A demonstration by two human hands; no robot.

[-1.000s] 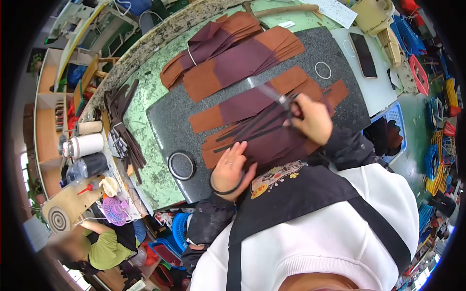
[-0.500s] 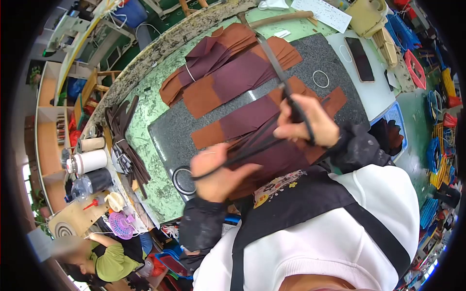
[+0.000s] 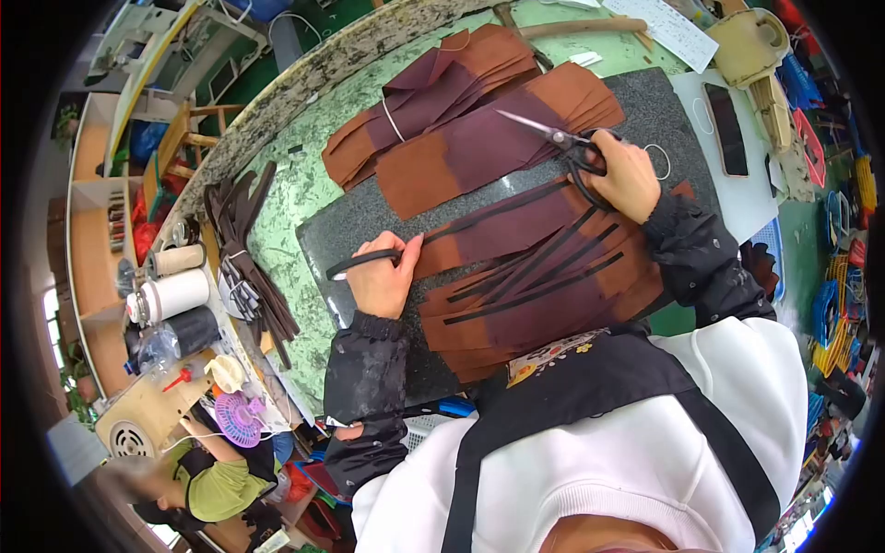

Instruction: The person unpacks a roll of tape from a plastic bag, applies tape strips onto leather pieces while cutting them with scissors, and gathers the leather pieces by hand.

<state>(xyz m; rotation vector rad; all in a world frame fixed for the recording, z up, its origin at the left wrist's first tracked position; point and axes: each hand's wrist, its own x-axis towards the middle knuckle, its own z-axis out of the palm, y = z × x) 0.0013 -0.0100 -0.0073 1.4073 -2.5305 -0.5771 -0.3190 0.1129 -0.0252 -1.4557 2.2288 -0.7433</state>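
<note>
My left hand (image 3: 380, 278) pinches one end of a long thin black strip (image 3: 502, 219), which runs to the right across a brown and maroon leather piece (image 3: 502, 240). In my right hand (image 3: 629, 177) are black-handled scissors (image 3: 559, 136), their pointed blades aimed left above a fanned stack of leather pieces (image 3: 484, 157). Right of the left hand, several loose black strips (image 3: 553, 253) lie over the stack nearest my body. A third leather bundle (image 3: 415, 106), tied with a pale band, lies at the back.
The leather lies on a dark stone slab (image 3: 341, 226) on a green worktable (image 3: 286, 207). Dark strips (image 3: 244, 267) are bundled at left. A phone (image 3: 726, 129) rests on a pale board at right, and a hammer (image 3: 581, 29) at the back. Another person (image 3: 221, 484) sits lower left.
My hands have moved apart, the left going left and up, the right going right and up. The black strip now lies along the leather, and the scissors have swung to point left.
</note>
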